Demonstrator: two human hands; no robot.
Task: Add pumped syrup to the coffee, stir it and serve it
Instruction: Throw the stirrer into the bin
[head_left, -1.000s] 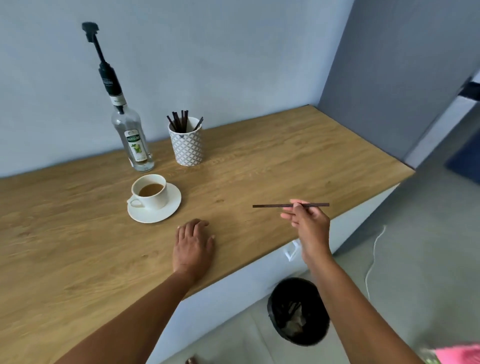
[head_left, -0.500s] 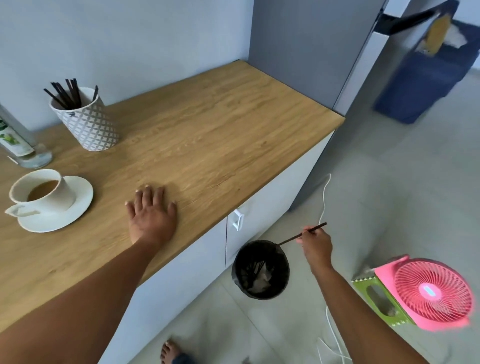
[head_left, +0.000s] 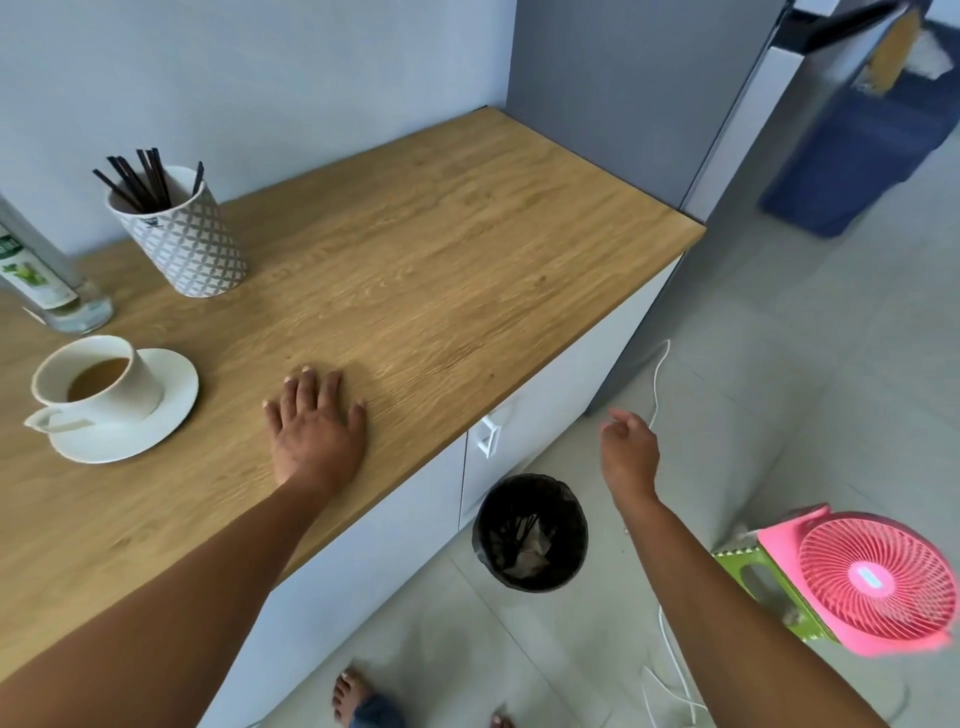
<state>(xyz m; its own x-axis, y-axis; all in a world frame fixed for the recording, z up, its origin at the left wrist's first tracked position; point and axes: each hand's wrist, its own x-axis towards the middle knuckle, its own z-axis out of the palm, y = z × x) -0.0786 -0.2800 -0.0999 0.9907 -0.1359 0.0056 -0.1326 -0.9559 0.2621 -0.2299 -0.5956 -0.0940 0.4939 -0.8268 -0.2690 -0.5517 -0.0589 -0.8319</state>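
Note:
A white cup of coffee (head_left: 98, 382) stands on a white saucer (head_left: 156, 421) at the left of the wooden counter (head_left: 441, 249). Behind it, cut off by the left edge, is the base of the clear syrup bottle (head_left: 47, 280). A patterned holder (head_left: 179, 241) with several dark stir sticks stands near the wall. My left hand (head_left: 317, 428) lies flat on the counter, right of the saucer, fingers spread. My right hand (head_left: 628, 454) hangs empty over the floor, above and right of the black bin (head_left: 530, 532), which holds dark sticks.
White cabinet doors with a handle (head_left: 488, 436) sit under the counter. A pink fan (head_left: 872, 582) on a green stool is at the lower right, with a white cable (head_left: 660, 384) on the floor. A grey cabinet (head_left: 623, 93) borders the counter's far end.
My right hand carried the stir stick off the counter to the bin and now holds nothing. The view swung right and down. My left hand stayed flat on the counter.

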